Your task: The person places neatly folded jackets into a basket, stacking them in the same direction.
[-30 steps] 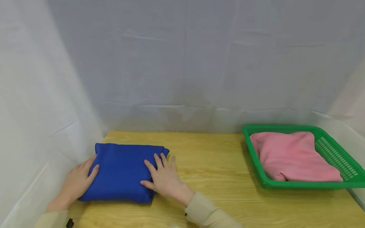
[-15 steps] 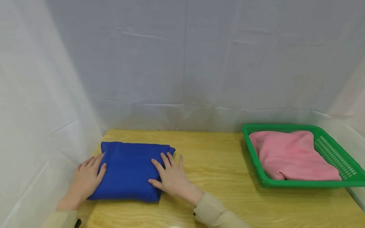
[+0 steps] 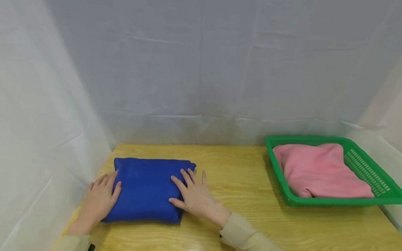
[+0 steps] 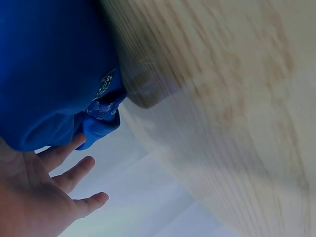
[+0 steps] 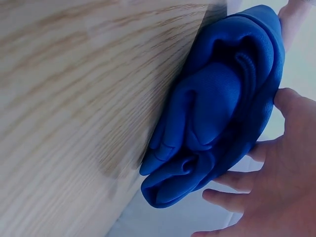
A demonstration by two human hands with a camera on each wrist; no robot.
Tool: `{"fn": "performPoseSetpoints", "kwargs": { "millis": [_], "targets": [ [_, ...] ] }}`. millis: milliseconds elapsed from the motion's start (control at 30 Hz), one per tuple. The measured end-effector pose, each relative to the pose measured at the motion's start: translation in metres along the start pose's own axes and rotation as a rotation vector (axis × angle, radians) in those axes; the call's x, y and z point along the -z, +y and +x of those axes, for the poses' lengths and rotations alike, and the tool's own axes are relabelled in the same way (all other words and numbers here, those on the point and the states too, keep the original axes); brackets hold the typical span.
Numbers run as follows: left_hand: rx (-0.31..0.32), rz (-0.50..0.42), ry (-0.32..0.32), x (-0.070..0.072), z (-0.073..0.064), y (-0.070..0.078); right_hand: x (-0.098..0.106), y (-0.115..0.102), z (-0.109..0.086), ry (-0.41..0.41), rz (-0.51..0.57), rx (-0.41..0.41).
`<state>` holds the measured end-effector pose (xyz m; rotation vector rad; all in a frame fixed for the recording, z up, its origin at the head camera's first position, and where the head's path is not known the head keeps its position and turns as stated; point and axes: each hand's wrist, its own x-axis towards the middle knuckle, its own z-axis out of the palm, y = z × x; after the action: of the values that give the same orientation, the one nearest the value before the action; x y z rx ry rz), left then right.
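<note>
A folded blue garment (image 3: 146, 190) lies flat on the wooden table at the left in the head view. My left hand (image 3: 98, 199) rests along its left edge, thumb on top and fingers fairly straight. In the left wrist view that hand (image 4: 39, 197) touches the blue cloth (image 4: 49, 64), where a small label shows at the edge. Across the garment's right edge, my right hand (image 3: 197, 195) lies with spread fingers. The right wrist view shows the rolled layers of the cloth's side (image 5: 212, 108), with the right hand (image 5: 271, 182) touching its top.
A green plastic basket (image 3: 394, 198) stands at the table's right side, with a folded pink garment (image 3: 322, 173) in it. White sheeting (image 3: 199, 66) closes off the back and both sides of the wooden table (image 3: 236, 176).
Both hands and the blue garment have shifted to the right across the table. The fingers keep about the same pose, and the basket stays in place.
</note>
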<state>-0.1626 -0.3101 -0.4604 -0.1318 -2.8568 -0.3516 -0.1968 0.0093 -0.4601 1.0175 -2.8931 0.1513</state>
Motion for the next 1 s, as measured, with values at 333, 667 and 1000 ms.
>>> {"fn": "performPoseSetpoints", "kwargs": {
  "millis": [333,667,1000],
  "targets": [
    [-0.016,-0.034,0.032,-0.005,-0.001,0.011,-0.001,0.01,-0.008,0.013,-0.023,0.001],
    [0.007,-0.03,0.01,-0.008,-0.001,0.026,0.001,0.021,-0.014,-0.006,-0.034,-0.004],
    [0.008,-0.044,0.008,-0.014,0.002,0.042,0.006,0.035,-0.026,-0.016,0.002,-0.002]
  ]
}}
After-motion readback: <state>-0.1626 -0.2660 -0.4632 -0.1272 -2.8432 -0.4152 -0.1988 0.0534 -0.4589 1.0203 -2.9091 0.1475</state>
